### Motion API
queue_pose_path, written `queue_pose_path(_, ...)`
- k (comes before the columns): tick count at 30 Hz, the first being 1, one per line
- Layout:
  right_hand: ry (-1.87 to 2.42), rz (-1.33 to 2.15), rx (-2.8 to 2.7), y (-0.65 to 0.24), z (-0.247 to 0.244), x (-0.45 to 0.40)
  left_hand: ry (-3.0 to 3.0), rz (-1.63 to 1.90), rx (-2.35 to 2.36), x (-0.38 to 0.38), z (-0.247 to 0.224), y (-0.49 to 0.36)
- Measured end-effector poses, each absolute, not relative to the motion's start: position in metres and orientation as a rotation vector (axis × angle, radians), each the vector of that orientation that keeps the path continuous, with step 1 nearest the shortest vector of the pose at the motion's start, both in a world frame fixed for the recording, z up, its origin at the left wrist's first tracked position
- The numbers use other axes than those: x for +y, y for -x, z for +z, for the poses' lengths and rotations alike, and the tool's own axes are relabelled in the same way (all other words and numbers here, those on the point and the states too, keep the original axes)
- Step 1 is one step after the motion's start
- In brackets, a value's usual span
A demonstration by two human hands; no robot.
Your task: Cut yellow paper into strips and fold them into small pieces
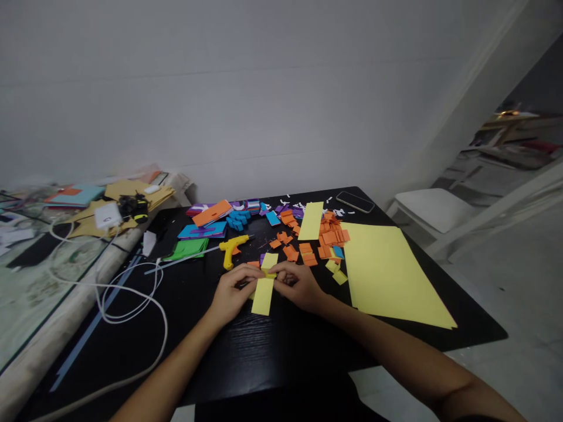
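Between my two hands is a narrow yellow paper strip [263, 298], bent across its middle, its lower end reaching toward me. My left hand [235, 288] pinches the strip's left edge at the bend. From the other side, my right hand [299, 285] grips the same spot with fingers curled in. Just beyond my left hand lies a yellow glue gun [229, 251] with a long glue stick at its back. Small folded orange paper pieces [332, 234] are heaped past my right hand, with a few small yellow pieces [338, 274] nearer.
Large yellow sheets [391, 275] cover the table's right side. A phone [355, 201] lies at the back right. Green [190, 248] and blue paper stacks [202, 231] are at the left. A white cable [162, 328] loops along the left edge. A white chair [433, 208] stands at right.
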State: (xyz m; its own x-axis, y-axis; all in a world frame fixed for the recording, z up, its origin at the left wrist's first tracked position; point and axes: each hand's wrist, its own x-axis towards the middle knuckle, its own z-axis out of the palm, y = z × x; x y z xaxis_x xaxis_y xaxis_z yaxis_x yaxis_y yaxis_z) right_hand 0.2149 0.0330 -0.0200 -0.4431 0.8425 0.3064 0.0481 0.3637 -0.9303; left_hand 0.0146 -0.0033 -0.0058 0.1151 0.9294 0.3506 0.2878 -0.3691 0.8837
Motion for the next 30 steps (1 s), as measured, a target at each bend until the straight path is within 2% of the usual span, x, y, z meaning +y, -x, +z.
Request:
queue_pose_path(20,0.769,1.126,-1.79,-0.2146,-0.025,0.0366,-2.011,1.334,1.283,-0.0055,-0.0073,-0.0136)
queue_pose_path(30,0.845,1.421,-1.515,-0.21,-0.0266,0.0336,-1.879,1.305,1.291,-0.0028,-0.0105,-0.0167)
